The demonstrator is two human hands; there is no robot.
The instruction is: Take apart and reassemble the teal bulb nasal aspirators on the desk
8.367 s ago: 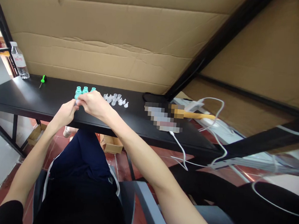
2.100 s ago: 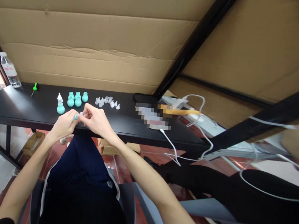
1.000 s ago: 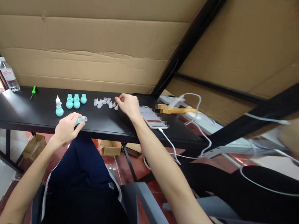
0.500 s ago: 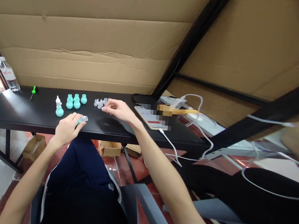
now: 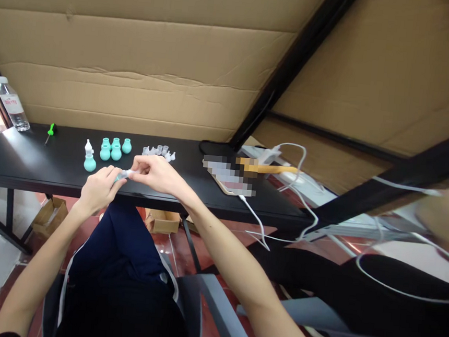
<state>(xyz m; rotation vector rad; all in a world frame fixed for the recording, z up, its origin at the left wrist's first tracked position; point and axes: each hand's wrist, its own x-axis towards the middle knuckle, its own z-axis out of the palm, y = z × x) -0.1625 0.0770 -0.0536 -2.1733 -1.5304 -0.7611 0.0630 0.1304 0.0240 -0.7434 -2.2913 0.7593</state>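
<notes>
My left hand (image 5: 99, 186) is closed round a teal bulb with a clear neck (image 5: 123, 175), held over the table's front edge. Fingers of my right hand (image 5: 155, 174) pinch a small clear tip (image 5: 132, 174) at the open end of that neck. Behind my hands several teal bulbs (image 5: 110, 152) stand in a group. Left of them is one teal bulb (image 5: 89, 163) with a clear neck and pointed tip on top. Several small clear plastic pieces (image 5: 159, 151) lie just behind my right hand.
The black table (image 5: 51, 169) carries a water bottle (image 5: 13, 105), a green-handled screwdriver (image 5: 50, 131) and a phone (image 5: 225, 178) on a white cable (image 5: 257, 221). A yellow object (image 5: 275, 169) lies at the right. Cardboard boxes (image 5: 162, 222) are on the floor below.
My right hand has come left from the clear pieces to my left hand, bringing a small clear tip to the held neck. The view has shifted slightly.
</notes>
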